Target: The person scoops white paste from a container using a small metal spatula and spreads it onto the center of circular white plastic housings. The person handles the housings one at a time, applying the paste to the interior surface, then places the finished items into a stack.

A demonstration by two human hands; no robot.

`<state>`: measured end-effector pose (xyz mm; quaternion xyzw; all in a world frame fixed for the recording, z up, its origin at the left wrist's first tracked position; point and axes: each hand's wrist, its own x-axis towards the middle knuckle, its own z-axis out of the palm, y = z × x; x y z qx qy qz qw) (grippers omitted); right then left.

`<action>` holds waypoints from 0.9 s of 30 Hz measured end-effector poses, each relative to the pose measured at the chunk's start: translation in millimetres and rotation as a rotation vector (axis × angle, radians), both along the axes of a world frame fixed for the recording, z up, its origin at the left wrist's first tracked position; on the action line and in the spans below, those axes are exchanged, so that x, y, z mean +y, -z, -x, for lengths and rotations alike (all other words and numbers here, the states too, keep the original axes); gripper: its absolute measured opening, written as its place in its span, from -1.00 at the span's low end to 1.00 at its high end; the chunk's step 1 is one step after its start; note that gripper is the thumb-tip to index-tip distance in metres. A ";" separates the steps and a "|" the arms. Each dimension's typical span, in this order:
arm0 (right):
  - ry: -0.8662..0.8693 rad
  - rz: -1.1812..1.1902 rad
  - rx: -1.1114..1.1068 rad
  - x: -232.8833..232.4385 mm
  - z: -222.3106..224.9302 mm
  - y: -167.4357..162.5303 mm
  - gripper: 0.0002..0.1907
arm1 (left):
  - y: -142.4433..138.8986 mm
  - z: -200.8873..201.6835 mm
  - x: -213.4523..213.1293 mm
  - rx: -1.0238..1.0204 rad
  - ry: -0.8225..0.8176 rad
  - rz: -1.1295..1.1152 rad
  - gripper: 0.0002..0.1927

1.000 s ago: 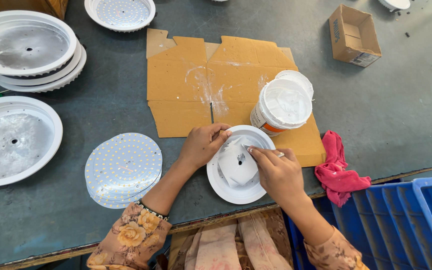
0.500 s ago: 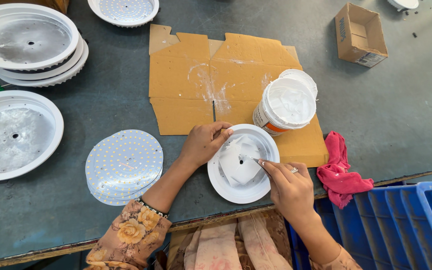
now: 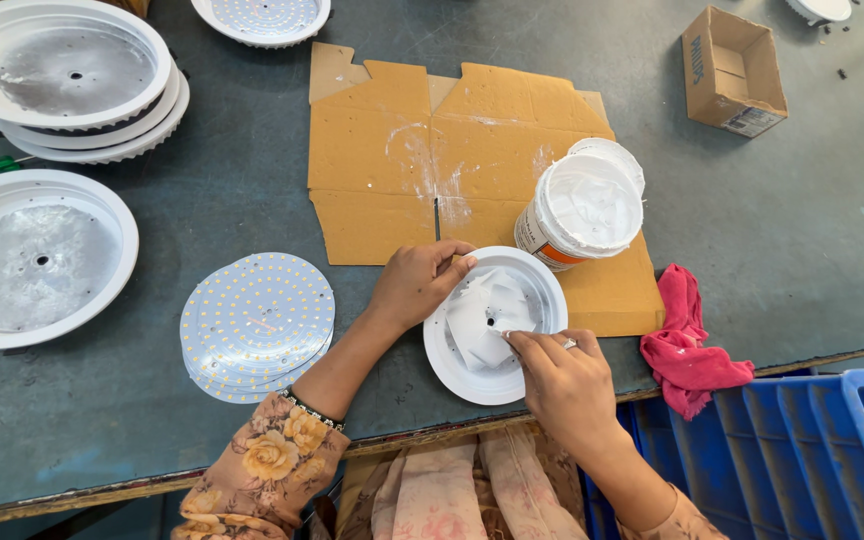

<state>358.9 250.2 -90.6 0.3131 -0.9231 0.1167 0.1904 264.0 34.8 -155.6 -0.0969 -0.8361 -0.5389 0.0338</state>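
A round white lamp housing [image 3: 449, 368] lies at the table's near edge, with white paste smeared over its grey inner plate. My left hand [image 3: 414, 287] grips its upper left rim. My right hand [image 3: 569, 388] rests over the lower right rim, fingers curled together, the fingertip touching the paste near the centre hole. Just beyond the housing, an open white tub of paste [image 3: 589, 207] stands on a flattened cardboard sheet [image 3: 382, 160]. A thin dark stick [image 3: 437, 214] lies on the cardboard just above my left hand.
A stack of round LED discs [image 3: 257, 320] lies left of my arm. More white housings sit at the left [image 3: 37, 262] and top left [image 3: 72, 75]. A red cloth [image 3: 687, 348], a blue crate [image 3: 802, 460] and a small cardboard box [image 3: 732, 70] are on the right.
My right hand has slid from the housing's middle toward its lower right, dragging its fingertip through the paste. My left hand has kept its hold on the rim.
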 end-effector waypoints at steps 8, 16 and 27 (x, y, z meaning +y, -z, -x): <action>-0.010 0.088 -0.104 1.9 -9.8 3.2 -0.76 | 0.5 -0.3 -0.2 -0.004 -0.002 -0.006 -0.67; 0.166 0.160 -0.153 -5.9 1.1 3.9 -0.78 | -2.5 0.2 0.5 -0.014 -0.006 0.019 -0.68; -0.053 0.089 -0.166 -7.6 -9.9 4.0 -0.76 | -4.0 0.2 -0.4 -0.036 -0.001 0.030 -0.68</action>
